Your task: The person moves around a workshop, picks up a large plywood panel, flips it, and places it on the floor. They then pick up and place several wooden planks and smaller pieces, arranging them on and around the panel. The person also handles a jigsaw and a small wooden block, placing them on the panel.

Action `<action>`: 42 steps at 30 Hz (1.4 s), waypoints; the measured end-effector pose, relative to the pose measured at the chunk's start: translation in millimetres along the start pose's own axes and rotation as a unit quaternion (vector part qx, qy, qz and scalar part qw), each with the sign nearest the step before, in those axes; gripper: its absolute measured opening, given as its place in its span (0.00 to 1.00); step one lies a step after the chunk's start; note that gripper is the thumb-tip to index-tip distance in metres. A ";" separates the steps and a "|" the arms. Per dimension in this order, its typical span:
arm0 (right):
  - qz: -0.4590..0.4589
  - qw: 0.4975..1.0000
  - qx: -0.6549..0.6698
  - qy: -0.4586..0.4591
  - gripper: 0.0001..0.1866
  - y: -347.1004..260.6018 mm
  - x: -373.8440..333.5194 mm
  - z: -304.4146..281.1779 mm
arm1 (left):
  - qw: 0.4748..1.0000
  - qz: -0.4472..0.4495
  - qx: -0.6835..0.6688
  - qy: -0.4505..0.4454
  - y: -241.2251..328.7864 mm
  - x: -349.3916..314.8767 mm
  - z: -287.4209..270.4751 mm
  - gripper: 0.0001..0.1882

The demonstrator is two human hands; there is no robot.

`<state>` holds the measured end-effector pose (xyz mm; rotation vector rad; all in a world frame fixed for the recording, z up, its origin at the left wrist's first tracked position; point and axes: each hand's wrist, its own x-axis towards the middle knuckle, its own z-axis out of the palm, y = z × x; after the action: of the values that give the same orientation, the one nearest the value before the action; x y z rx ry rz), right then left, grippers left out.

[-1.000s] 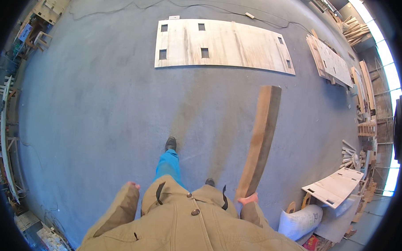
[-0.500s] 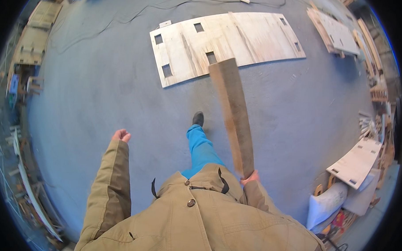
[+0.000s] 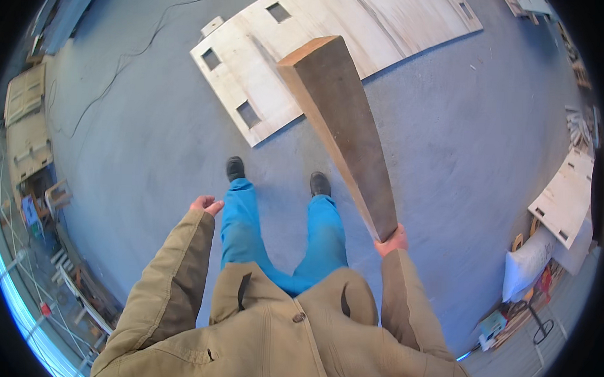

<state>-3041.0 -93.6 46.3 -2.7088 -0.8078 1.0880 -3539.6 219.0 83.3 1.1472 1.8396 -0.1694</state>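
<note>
My right hand [image 3: 392, 240] grips the lower end of a long, thick wooden beam [image 3: 348, 117], brown on its broad face and lighter along its edge. The beam slants up and away in front of me, and its far end overlaps the view of a pale plywood panel [image 3: 361, 31] on the floor. That panel has several rectangular cut-outs. At my left side, my left hand [image 3: 207, 204] hangs beside my thigh, holding nothing, its fingers loosely bent and the thumb apart.
A dark cable [image 3: 130, 57] runs across the grey floor [image 3: 151, 130] at the left. Plywood pieces [image 3: 29, 156] line the left side. On the right are a pale cut-out panel [image 3: 566, 198] and a white sack [image 3: 529, 263]. My shoes [image 3: 321, 184] stand near the panel's close edge.
I have moved nearer to the floor panel and both legs now show. The beam's far end has swung left and come up closer. My left hand has shifted slightly right.
</note>
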 end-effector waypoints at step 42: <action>0.082 0.984 -0.161 -0.004 0.43 126.2 217.3 320.8 | 0.988 -0.068 -0.128 0.053 -53.1 574.8 203.6 0.16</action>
<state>-3070.6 -118.0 -359.4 -3.0881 -0.8403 1.0832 -3527.0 445.4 -485.3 0.8685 1.9683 0.0507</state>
